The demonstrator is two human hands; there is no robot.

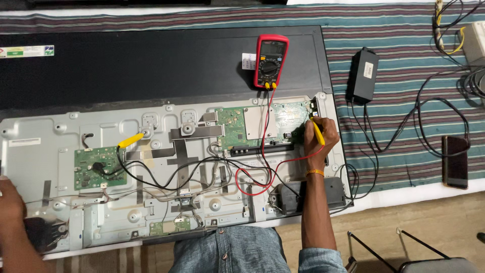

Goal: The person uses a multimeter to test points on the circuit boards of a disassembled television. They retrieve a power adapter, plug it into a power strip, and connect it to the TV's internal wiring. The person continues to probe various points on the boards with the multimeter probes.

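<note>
While my right hand (319,137) rested over the far right end of the opened flat-panel television's grey metal back (60,126), its grip was closed around a yellow-handled probe (317,130), tip pressed down at the right edge of the large green circuit board (262,126). From that probe a thin red lead (262,167) looped across the metal and climbed to the red-cased multimeter (271,60), which lay flat on the black rear cover (151,65) just above the board. I wore an orange band (314,172) on that wrist.

A second yellow-handled probe (131,140) lay unheld toward the left, tilted, its tip near a round screw boss, and its black lead (151,177) trailed right toward the middle. Just below it sat a smaller green circuit board (98,169).

My left hand (10,199) was at the far left edge, low down, only partly visible, resting near a dark speaker (43,230) at the panel's lower left corner; I could not tell whether its grip was open or closed.

Everything lay on a striped teal and maroon cloth (404,55). Off to the right, well apart from the television, a black power adapter (365,75) sat with its cables, and a dark phone (455,162) lay near the cloth's edge. My denim-clad lap (227,250) was at the bottom.
</note>
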